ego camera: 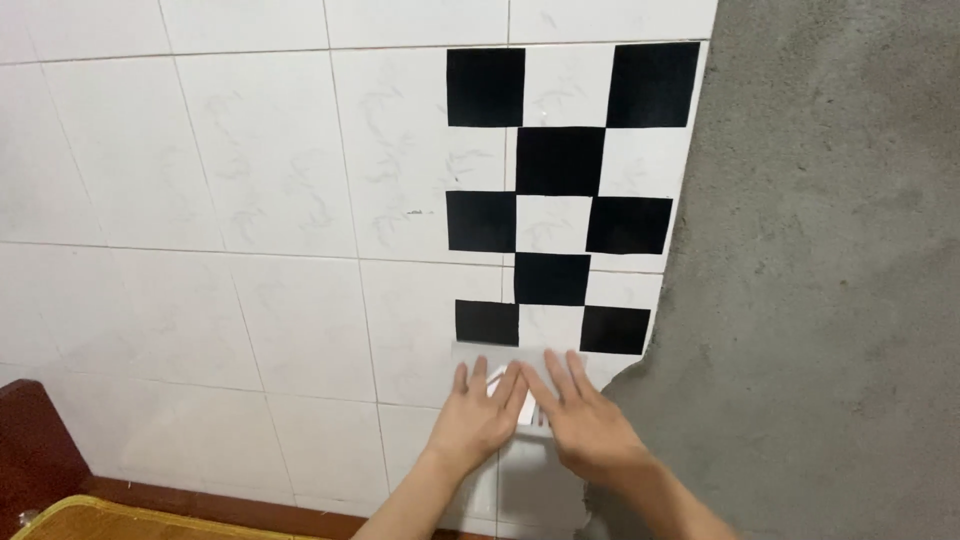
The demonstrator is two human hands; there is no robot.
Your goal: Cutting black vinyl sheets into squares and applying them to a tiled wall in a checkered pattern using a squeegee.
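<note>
White sheet: a pale rectangular paper sheet point(500, 362) is lying flat against the white tiled wall point(250, 200), just under the lowest row of black squares, and you are pressing on it with both hands.
Left hand: your left hand point(478, 415) is resting open and flat, fingers spread and pointing up, palm on the sheet; it is gripping nothing.
Right hand: your right hand point(580, 415) is lying open and flat beside it, fingers slanting up and left, fingertips touching those of the left hand over the sheet.
Pattern: black square stickers point(560, 160) are forming a checkerboard on the tiles directly above your hands.
Right side: bare grey rough cement point(820, 250) is meeting the tile edge close to your right hand.
Lower left: a dark red-brown wooden frame point(40, 450) and a yellow woven mat point(110, 520) are showing, well apart from your hands.
</note>
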